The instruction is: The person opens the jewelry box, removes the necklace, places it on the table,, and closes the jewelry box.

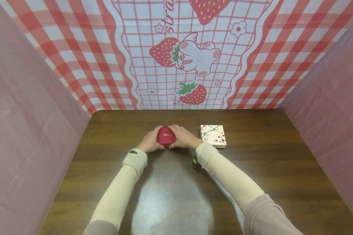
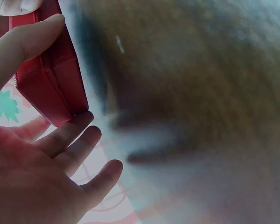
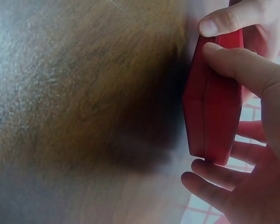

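Observation:
A small red box (image 1: 167, 139) with angled sides and gold lettering on its lid is between my two hands, toward the back of the table. My left hand (image 1: 151, 141) grips its left side, the thumb on the near face and fingertips at the far edge in the left wrist view. From the right, my right hand (image 1: 184, 137) holds it likewise; in the right wrist view its thumb presses the red face close to the other thumb. The box looks closed. Whether its underside touches the table cannot be told.
A square cream box (image 1: 213, 134) with red blossoms and dark branches lies right of the right hand. The brown wooden table (image 1: 253, 182) meets a red-and-white strawberry cloth (image 1: 176, 75) at the back. Pinkish cloth walls (image 1: 26, 124) stand on both sides.

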A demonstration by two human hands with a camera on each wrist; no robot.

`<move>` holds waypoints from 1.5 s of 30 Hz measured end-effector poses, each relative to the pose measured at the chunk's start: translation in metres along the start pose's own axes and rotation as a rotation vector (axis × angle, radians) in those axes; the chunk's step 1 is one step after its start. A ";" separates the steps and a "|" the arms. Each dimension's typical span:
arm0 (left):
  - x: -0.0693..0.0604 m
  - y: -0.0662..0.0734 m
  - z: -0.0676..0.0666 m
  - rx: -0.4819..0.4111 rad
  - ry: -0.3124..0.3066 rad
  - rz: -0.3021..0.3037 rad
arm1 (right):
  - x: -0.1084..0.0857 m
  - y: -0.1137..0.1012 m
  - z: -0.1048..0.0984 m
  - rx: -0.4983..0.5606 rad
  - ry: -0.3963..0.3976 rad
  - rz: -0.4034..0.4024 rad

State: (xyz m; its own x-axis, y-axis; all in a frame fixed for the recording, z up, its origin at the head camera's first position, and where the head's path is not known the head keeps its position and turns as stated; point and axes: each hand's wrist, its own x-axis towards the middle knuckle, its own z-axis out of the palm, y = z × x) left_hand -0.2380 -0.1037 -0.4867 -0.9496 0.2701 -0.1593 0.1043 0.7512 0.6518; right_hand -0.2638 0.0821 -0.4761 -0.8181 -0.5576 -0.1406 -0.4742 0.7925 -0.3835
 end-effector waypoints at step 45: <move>-0.012 0.005 0.001 -0.075 0.042 0.082 | -0.021 -0.003 -0.011 -0.007 0.072 -0.035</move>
State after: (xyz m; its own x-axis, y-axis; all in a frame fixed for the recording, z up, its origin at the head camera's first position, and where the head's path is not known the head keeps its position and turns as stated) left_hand -0.2256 -0.1025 -0.4824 -0.9507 0.3016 -0.0728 0.1609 0.6800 0.7154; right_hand -0.2489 0.0939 -0.4617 -0.8221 -0.5661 -0.0610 -0.5050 0.7744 -0.3811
